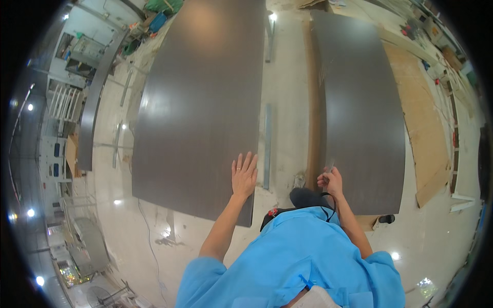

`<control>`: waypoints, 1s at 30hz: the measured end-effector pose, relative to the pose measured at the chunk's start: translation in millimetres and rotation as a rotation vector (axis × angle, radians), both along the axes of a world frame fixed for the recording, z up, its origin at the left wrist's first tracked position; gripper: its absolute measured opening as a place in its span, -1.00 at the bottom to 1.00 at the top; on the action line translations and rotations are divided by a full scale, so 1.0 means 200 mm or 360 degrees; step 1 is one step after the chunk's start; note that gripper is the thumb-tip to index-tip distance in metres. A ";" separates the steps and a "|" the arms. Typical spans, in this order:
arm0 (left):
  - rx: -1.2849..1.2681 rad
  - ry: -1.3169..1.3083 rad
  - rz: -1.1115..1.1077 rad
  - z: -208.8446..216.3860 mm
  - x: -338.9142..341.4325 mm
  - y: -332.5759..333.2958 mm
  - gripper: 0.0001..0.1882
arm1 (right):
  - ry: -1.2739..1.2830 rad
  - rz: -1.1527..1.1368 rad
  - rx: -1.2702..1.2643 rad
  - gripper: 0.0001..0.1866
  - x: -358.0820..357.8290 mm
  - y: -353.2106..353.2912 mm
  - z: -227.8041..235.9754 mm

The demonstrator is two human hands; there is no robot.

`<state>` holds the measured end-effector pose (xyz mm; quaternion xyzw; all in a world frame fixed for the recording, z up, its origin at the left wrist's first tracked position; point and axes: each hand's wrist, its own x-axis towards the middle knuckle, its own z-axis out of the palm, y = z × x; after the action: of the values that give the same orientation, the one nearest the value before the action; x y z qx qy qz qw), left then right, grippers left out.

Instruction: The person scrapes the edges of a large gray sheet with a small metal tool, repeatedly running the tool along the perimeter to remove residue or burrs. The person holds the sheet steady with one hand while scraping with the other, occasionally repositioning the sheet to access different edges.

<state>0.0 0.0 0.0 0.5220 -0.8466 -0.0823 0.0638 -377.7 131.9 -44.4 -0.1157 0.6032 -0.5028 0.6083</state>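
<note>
Resting the left hand (244, 177) with straightened fingers on the wide panel (200, 102) at eleven o'clock and pinching a translucent piece (330, 165) in the right hand (332, 181) by the narrower panel (367, 123) at one o'clock.

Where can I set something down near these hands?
Bare: the left dark panel, beyond and left of the left hand; the right dark panel, right of the right hand. Crowded: the floor between, with a metal bar and brown strip.

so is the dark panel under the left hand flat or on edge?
Flat: the dark panel has its broad face up, the left hand spread on it.
</note>
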 end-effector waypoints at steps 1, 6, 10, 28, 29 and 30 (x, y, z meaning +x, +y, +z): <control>0.0017 -0.0020 -0.0011 -0.02 0.04 -0.03 -0.38 | 0.0043 0.0018 -0.0042 -0.75 0.05 -0.04 0.05; -0.0063 0.0035 0.0011 -0.06 -0.19 -0.54 -0.40 | 0.0269 0.0088 -0.0326 -0.81 -0.11 -0.63 0.33; -0.0090 0.0030 0.0086 -0.06 -0.35 -0.89 -0.40 | 0.0970 0.0212 -0.0527 -0.74 -0.23 -1.04 0.47; -0.0092 0.0101 0.0023 -0.04 -1.22 -3.01 -0.42 | 0.0560 0.0213 -0.0444 -0.83 -0.80 -3.26 0.48; 0.0004 0.0059 0.0048 -0.04 -1.27 -3.12 -0.42 | 0.0610 0.0190 -0.0488 -0.82 -0.85 -3.40 0.50; -0.0089 0.0121 0.0013 -0.04 -1.31 -3.24 -0.41 | 0.0667 0.0177 -0.0503 -0.81 -0.92 -3.54 0.52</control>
<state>-262.2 -647.3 -8.4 0.5198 -0.8434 -0.0783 0.1109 -562.3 -575.4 59.6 -0.3437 0.6226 -0.5215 0.4714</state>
